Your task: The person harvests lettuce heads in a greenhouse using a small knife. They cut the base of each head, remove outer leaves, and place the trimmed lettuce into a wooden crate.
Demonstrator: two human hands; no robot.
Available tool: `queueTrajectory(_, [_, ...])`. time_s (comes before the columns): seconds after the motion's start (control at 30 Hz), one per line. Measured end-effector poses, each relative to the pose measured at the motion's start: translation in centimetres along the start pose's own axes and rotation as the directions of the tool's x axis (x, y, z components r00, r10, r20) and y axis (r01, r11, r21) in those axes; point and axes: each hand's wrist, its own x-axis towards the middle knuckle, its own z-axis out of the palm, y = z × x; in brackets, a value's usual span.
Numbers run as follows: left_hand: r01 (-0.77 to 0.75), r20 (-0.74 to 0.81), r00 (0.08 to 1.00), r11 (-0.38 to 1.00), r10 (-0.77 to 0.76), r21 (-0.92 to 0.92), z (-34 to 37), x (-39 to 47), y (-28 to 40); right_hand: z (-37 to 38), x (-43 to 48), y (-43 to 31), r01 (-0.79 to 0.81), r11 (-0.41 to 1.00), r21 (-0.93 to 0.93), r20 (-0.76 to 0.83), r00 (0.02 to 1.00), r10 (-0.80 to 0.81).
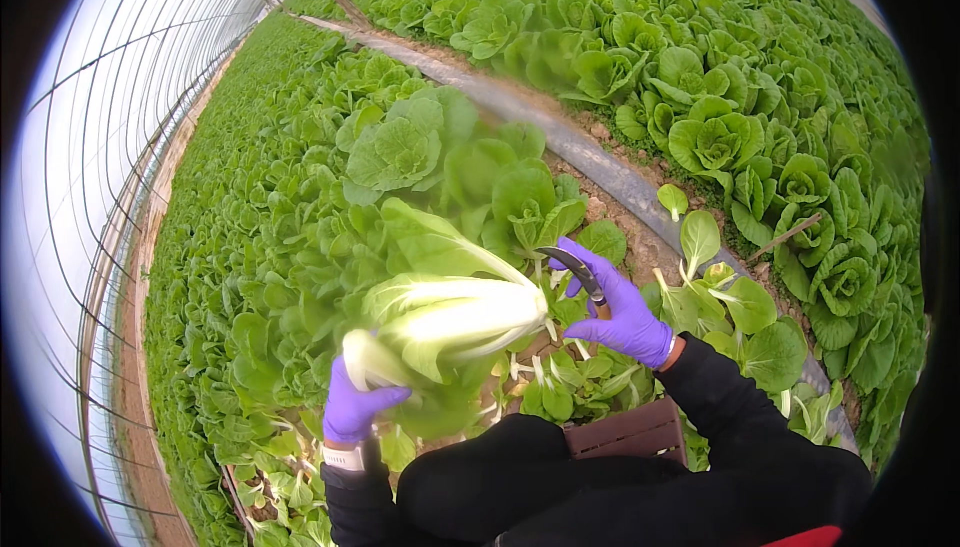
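A cut head of leafy cabbage lies sideways in front of me, its pale base to the right and its leaves to the left. My left hand, in a purple glove, is at its lower left, gripping a pale-stemmed leaf; whether that leaf is still joined to the head cannot be told. Beside the base, my right hand, also gloved, holds a small curved knife by its wooden handle, blade pointing up and left. Leaves partly hide the left palm.
Rows of growing cabbages fill both sides of a grey plastic strip. Loose leaves lie at the right and below. A brown slatted plastic stool is by my legs. A wooden stick leans among plants; the greenhouse wall curves at left.
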Motion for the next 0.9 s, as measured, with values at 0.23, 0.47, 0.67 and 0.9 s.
queueTrajectory(0.23, [0.041, 0.039, 0.998, 0.999, -0.041, 0.007, 2.3, 0.4, -1.3, 7.0, 2.3, 0.3, 0.139, 0.922, 0.363, -0.222, 0.973, -0.059])
queueTrajectory(0.47, [-0.099, -0.208, 0.967, 0.966, 0.15, 0.238, 1.3, -0.1, 0.3, 4.2, 4.5, -2.3, 0.215, 0.967, 0.134, -0.378, 0.914, -0.151])
queueTrajectory(0.67, [-0.319, -0.301, 0.75, 0.722, 0.588, 0.614, 2.0, 1.7, 1.3, 6.5, 3.8, -3.3, 0.206, 0.976, -0.073, -0.094, 0.973, -0.213])
queueTrajectory(0.9, [-0.397, -0.082, 0.908, 0.908, 0.41, 0.135, 3.9, 1.5, -0.7, 11.5, 4.6, -3.3, 0.147, 0.986, 0.076, -0.022, 0.989, -0.145])
